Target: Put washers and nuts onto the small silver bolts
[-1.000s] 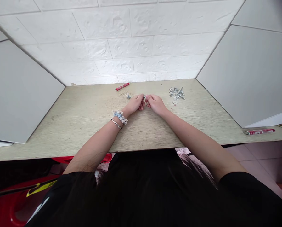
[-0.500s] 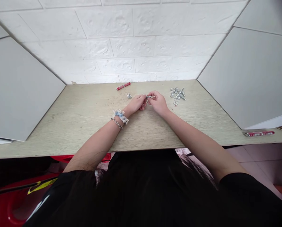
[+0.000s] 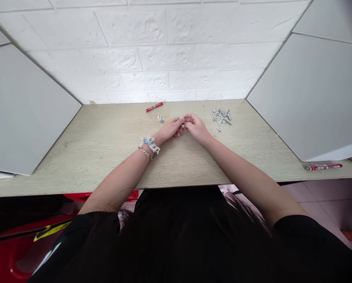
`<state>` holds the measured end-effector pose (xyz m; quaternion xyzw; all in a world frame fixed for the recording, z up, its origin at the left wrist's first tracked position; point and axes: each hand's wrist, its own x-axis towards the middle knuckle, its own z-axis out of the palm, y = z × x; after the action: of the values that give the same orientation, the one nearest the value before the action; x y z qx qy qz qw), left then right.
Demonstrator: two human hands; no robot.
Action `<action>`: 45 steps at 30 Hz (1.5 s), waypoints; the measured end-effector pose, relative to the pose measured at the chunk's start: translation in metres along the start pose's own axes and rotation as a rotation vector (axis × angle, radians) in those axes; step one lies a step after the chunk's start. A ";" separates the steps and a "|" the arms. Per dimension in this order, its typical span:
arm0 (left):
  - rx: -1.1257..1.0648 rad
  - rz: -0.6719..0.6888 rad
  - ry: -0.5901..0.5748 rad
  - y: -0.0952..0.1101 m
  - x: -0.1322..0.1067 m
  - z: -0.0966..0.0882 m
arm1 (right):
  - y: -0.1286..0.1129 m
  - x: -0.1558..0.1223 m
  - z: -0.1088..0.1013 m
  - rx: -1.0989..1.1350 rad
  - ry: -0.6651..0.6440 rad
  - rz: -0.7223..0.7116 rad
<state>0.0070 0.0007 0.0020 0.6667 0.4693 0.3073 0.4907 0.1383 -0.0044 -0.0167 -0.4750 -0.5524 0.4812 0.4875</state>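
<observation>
Fingertips of my left hand (image 3: 173, 127) and my right hand (image 3: 195, 126) meet above the middle of the table, both closed around a small metal bolt (image 3: 184, 123). Only a glint of the bolt shows between the fingers; most of it is covered. Just left of my left hand, a bolt with a washer (image 3: 161, 118) stands on its head. To the right of my right hand lies a pile of bolts, nuts and washers (image 3: 221, 116), all silvery.
A red marker-like tube (image 3: 154, 107) lies near the white brick wall (image 3: 152, 59). Another red tube (image 3: 323, 167) rests at the table's right edge. Grey panels (image 3: 31, 106) flank the table (image 3: 105, 157) on both sides.
The fingers of my right hand have closed further over the bolt, which shows less than before. The pile and the standing bolt have not moved.
</observation>
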 end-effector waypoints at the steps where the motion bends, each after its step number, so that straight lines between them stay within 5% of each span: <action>1: 0.012 0.005 0.001 0.001 0.000 0.000 | -0.001 0.000 0.000 0.012 0.000 0.014; 13: 0.020 0.045 0.049 0.001 0.001 0.004 | 0.008 0.008 -0.003 0.132 -0.017 0.093; 30: 0.039 0.132 0.036 -0.003 0.002 0.007 | -0.003 0.003 -0.008 -0.097 -0.042 0.134; 45: 0.060 0.037 0.098 -0.006 0.005 0.004 | 0.001 0.003 -0.006 -0.155 0.011 0.062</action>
<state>0.0100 0.0050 -0.0054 0.6739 0.4894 0.3345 0.4410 0.1444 -0.0014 -0.0174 -0.5309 -0.5703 0.4490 0.4374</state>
